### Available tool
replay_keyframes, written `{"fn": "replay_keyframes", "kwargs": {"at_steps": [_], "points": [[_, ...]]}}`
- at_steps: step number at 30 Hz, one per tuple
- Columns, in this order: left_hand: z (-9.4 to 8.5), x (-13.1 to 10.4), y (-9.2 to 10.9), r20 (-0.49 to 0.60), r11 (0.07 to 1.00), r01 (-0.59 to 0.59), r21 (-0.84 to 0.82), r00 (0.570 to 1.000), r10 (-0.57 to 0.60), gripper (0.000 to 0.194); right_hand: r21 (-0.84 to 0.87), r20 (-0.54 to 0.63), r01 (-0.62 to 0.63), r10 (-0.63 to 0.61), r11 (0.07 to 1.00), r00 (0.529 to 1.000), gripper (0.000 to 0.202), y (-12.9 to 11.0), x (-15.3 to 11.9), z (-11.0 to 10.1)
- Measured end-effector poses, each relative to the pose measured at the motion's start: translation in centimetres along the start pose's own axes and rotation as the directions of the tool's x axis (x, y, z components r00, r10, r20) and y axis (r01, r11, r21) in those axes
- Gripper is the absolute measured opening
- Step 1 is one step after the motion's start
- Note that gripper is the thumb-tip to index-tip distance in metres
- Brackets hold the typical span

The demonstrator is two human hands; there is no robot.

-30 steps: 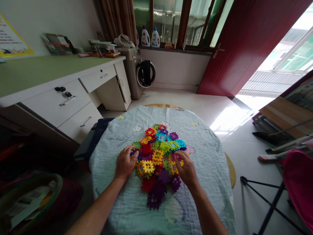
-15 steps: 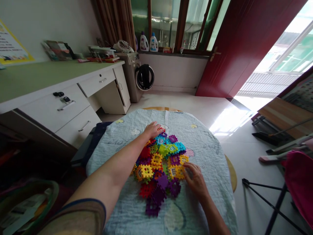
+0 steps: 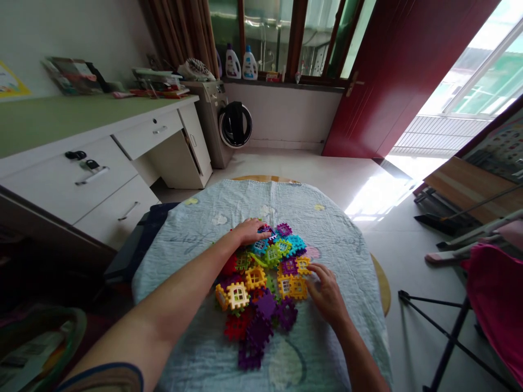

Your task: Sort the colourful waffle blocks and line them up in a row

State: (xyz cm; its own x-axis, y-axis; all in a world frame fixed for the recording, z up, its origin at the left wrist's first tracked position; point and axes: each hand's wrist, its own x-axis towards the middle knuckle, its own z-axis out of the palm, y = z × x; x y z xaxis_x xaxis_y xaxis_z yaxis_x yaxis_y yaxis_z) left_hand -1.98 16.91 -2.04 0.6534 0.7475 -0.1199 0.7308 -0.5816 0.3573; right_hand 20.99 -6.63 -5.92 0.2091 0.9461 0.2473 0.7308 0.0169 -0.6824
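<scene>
A loose heap of plastic interlocking blocks, notched squares in several colours, lies on the cloth-covered round table point(image 3: 171, 261). My left hand point(image 3: 250, 232) rests over the heap's far edge, fingers stretched out flat and hiding some pieces beneath. Just in front of it are blue window blocks point(image 3: 260, 245) and green ones point(image 3: 273, 255). At the heap's right side, my right hand point(image 3: 329, 296) has its thumb and fingers apart, beside the yellow blocks point(image 3: 293, 287). Purple blocks point(image 3: 259, 330) and red ones point(image 3: 237, 325) lie at the near end.
A desk with white drawers point(image 3: 98, 179) runs along the left, with a washing machine point(image 3: 216, 125) beyond it. A bin point(image 3: 75, 337) stands at the lower left. To the right are a pink folding chair point(image 3: 496, 305) and a red door point(image 3: 379, 81).
My left hand has drawn back slightly towards me over the far edge of the heap. My right hand stays beside the yellow blocks. The view has shifted a little to the right.
</scene>
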Motion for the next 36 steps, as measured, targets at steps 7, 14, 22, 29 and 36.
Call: {"fn": "replay_keyframes", "kwargs": {"at_steps": [7, 14, 22, 29, 36], "points": [[-1.1, -2.2, 1.6, 0.094, 0.941, -0.088, -0.327, 0.988, 0.125, 0.046, -0.166, -0.057, 0.009, -0.019, 0.986, 0.998, 0.037, 1.7, 2.2, 1.3], [0.2, 2.9, 5.3, -0.010, 0.993, -0.092, -0.070, 0.996, 0.092, 0.049, -0.210, -0.009, -0.004, 0.003, 0.978, 1.000, 0.044, 1.5, 2.4, 1.5], [2.9, 3.7, 8.5, 0.155, 0.978, -0.192, -0.084, 0.967, 0.204, 0.038, -0.070, -0.049, -0.075, 0.072, 0.995, 0.996, 0.019, 1.7, 2.8, -1.1], [0.2, -3.7, 7.6, -0.140, 0.951, -0.283, -0.125, 0.954, 0.266, 0.043, -0.196, -0.001, 0.106, -0.108, 0.975, 0.994, 0.032, 1.8, 1.2, -1.6], [0.0, -15.0, -1.5, -0.538, 0.993, 0.073, -0.090, 0.836, -0.110, 0.046, -0.166, 0.133, 0.111, -0.090, 0.980, 0.987, 0.040, 3.2, -0.5, -1.5]]}}
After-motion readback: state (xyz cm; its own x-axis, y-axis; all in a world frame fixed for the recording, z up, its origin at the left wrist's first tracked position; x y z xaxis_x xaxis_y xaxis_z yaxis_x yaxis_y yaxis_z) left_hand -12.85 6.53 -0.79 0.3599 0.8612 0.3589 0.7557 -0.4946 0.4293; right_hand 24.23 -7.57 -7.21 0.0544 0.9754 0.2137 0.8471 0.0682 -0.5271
